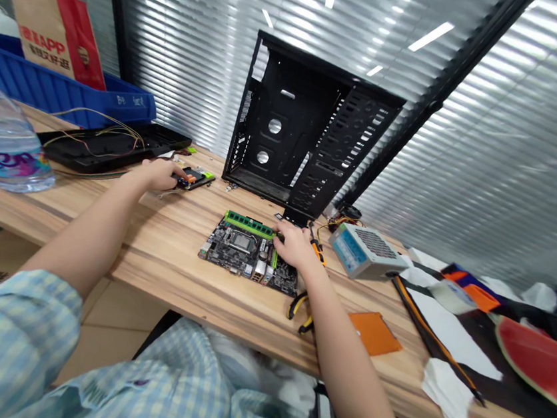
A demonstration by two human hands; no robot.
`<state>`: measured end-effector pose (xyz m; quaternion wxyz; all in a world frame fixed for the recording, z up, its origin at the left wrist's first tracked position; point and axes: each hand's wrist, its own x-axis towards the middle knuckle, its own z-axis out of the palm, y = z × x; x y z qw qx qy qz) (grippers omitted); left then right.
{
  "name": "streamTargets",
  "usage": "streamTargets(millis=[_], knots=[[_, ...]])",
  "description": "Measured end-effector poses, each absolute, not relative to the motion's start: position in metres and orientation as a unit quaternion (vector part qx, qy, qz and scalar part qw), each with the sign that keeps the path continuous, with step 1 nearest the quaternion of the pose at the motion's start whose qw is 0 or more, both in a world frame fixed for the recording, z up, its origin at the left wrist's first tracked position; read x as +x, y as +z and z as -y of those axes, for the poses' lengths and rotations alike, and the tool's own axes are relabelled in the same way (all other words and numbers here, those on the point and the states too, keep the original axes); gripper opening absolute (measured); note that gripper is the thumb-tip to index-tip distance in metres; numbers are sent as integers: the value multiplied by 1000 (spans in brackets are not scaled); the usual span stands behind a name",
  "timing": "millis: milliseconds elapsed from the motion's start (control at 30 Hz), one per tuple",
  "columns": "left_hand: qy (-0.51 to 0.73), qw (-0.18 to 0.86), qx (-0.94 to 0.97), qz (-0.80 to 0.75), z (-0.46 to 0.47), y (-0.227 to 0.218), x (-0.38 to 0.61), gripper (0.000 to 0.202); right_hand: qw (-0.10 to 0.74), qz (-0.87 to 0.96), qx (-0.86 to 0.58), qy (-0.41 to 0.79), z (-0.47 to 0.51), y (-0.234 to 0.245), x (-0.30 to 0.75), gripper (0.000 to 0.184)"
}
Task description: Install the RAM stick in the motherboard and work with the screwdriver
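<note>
A black motherboard [238, 248] with a green memory stick [249, 224] lies on the wooden table [175, 271]. My right hand [294, 244] rests on the board's right edge, fingers curled down onto it. My left hand [162, 174] reaches left and closes on a small black device with orange and green marks [196, 177]. An open black computer case [307, 132] stands upright behind the board.
A grey power supply [364, 249] sits right of the board. Yellow-handled pliers [300, 305] and an orange pad [375, 333] lie near the front edge. A water bottle [3, 134], black tray [109, 144] and blue crate [65, 91] are at left; watermelon [540, 359] at right.
</note>
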<state>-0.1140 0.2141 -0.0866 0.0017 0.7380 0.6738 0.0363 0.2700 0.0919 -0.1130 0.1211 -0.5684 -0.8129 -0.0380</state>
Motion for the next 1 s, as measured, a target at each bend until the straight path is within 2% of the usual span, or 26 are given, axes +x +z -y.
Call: streamTargets(millis=[333, 733, 1000], knots=[[35, 11, 741, -671, -216, -88, -112, 55, 124, 813, -568, -32, -91, -112, 270, 24], [57, -10, 717, -695, -215, -88, -125, 45, 111, 811, -573, -39, -93, -114, 270, 26], [65, 17, 736, -674, -217, -91, -121, 51, 123, 811, -571, -31, -92, -113, 270, 26]])
